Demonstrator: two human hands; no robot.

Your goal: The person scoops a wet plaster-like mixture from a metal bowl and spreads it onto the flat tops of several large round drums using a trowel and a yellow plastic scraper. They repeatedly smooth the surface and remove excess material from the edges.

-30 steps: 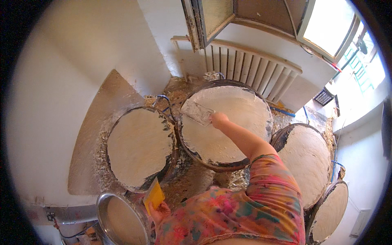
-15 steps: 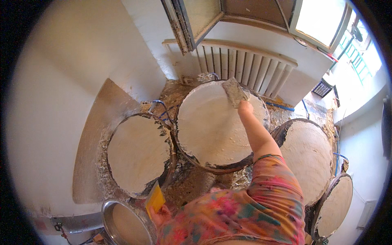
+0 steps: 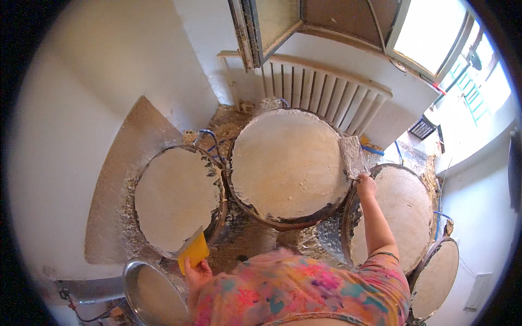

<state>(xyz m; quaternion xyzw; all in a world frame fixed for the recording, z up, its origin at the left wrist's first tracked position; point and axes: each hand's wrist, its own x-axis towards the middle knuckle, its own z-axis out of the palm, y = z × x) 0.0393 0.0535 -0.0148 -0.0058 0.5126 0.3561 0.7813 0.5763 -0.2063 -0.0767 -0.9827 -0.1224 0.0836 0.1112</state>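
Observation:
My right hand (image 3: pixel 366 186) grips a flat, batter-caked scraper (image 3: pixel 353 155), held over the right edge of the middle round griddle (image 3: pixel 285 163), which carries a pale layer of batter with a ragged rim. In my left hand (image 3: pixel 197 271) is a yellow-handled scraper (image 3: pixel 194 252) with a flat, thin blade, held low beside the left griddle (image 3: pixel 178 198). Below that hand, a metal basin (image 3: pixel 155 293) holds pale batter. The left griddle is coated too, its dark rim showing on the right side.
Two more coated griddles, a larger one (image 3: pixel 402 212) and a smaller one (image 3: pixel 435 277), stand on my right. Behind the middle griddle is a white radiator (image 3: pixel 310 87) beneath an open window (image 3: pixel 272 24). Blue hoses (image 3: pixel 372 150) run between the griddles. A dark crate (image 3: pixel 422 127) sits far right.
My right hand has swept the scraper from the far edge of the middle griddle rightward and nearer, to its right edge. The left hand still holds the yellow scraper; the view has shifted slightly.

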